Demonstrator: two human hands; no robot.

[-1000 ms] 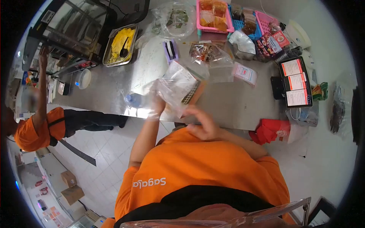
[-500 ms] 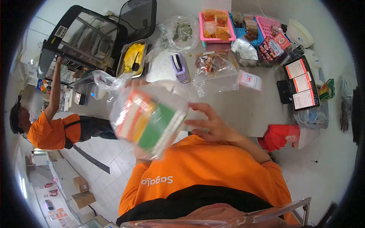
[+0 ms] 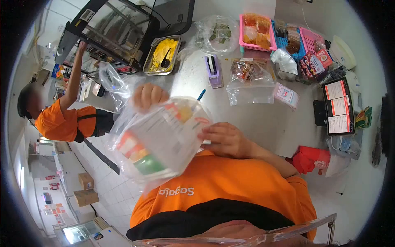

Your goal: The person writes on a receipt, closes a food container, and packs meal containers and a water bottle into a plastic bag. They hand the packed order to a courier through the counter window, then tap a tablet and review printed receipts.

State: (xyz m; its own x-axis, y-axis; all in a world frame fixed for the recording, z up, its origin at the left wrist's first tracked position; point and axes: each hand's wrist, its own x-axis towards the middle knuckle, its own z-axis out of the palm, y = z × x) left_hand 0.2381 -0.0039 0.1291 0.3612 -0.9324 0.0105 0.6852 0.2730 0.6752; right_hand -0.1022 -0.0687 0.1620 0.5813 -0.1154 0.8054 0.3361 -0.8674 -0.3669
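Bagged packet between two hands, white paper slip (image 3: 168, 144) on its face.
Left hand (image 3: 149, 97) curls closed around the clear bag (image 3: 123, 164), which hangs toward six o'clock; right hand's (image 3: 226, 140) fingers bend together, the bag at their nine o'clock, their grip unclear.

Food shop, I judge over my remote feed: metal counter (image 3: 261, 119), glass case (image 3: 119, 29) at 11 o'clock, yellow food (image 3: 164, 48) in a tray (image 3: 158, 73) just beside it. Basket (image 3: 243, 37) of packets (image 3: 255, 25), 1 o'clock. Tablet (image 3: 339, 106) of ticket-like panels, 3 o'clock. Matching orange shirt (image 3: 55, 121) on a co-worker, 9 o'clock.
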